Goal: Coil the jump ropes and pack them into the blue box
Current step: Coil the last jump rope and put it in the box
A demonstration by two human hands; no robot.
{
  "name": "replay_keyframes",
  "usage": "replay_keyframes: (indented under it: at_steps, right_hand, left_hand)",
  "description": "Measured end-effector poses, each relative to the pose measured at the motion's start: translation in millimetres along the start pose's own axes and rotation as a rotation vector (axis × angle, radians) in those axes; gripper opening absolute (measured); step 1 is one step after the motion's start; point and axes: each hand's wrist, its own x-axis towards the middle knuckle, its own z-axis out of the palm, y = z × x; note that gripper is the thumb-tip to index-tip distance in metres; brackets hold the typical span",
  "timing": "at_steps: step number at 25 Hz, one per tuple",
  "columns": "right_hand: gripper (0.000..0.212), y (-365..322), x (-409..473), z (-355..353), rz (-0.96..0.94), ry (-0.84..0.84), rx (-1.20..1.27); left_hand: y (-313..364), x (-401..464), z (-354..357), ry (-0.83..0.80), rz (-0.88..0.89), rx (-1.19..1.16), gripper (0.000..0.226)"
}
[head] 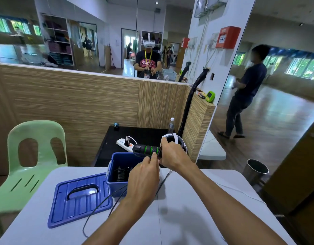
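Hands meet above the open blue plastic box [117, 162] at the far edge of the white table [188, 209]. The right hand [172, 154] grips the end of the black jump-rope handles with green bands [146, 150], held level over the box. The left hand [143, 175] pinches them from below. Black rope cord [98, 207] trails across the table. A coiled black rope [121, 174] lies inside the box; the blue lid [78, 198] lies just left.

Black handles [146, 149] banded green; blue box [117, 167] and lid [80, 198]; pale green chair [36, 156]; white table [188, 218]; striped wood panelling [82, 98].
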Motion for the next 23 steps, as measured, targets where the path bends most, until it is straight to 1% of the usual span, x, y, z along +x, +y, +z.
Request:
replay_keyframes:
  at_steps: [2, 5, 7, 9, 12, 15, 17, 19, 22, 23]
  right_hand:
    - [0.043, -0.4, -0.7, 1.5, -0.022, 0.015, 0.001]
    - [0.04, -1.0, -2.5, 3.9, -0.071, 0.034, -0.03]
    - [0.039, -1.8, -4.0, 4.5, -0.092, 0.038, -0.032]
    - [0.039, -2.2, -4.2, 4.1, -0.093, 0.029, -0.013]
    - [0.041, -0.6, -5.3, 2.8, -0.083, 0.016, -0.009]
    - [0.037, 0.3, -7.0, 4.2, -0.097, 0.047, -0.029]
    - [0.033, 0.1, -7.2, 7.0, -0.112, 0.073, -0.04]
    - [0.031, 1.4, -6.1, 9.3, -0.113, 0.093, -0.056]
    - [0.04, 2.8, -5.0, 7.5, -0.101, 0.082, -0.066]
    - [0.042, 3.3, -5.2, 6.3, -0.098, 0.071, -0.071]
  left_hand:
    - [0.8, 1.2, -3.7, -0.024, -0.027, -0.009, 0.039]
    - [1.4, 2.3, -9.9, -0.045, -0.081, -0.099, 0.03]
    - [0.6, 1.1, -8.2, -0.034, -0.095, -0.129, 0.03]
    - [1.0, -2.6, -7.6, -0.005, -0.078, -0.099, 0.03]
    - [4.0, -3.1, -6.0, -0.031, -0.089, -0.089, 0.035]
    - [5.2, 0.4, -8.0, -0.033, -0.12, -0.192, 0.029]
    - [2.0, 3.5, -8.5, -0.047, -0.189, -0.359, 0.029]
    - [-1.5, 8.4, -7.5, -0.095, -0.332, -0.648, 0.035]
    - [-6.6, 15.9, -10.3, -0.291, -0.6, -1.066, 0.033]
    - [-8.3, 16.8, -12.9, -0.365, -0.648, -1.164, 0.03]
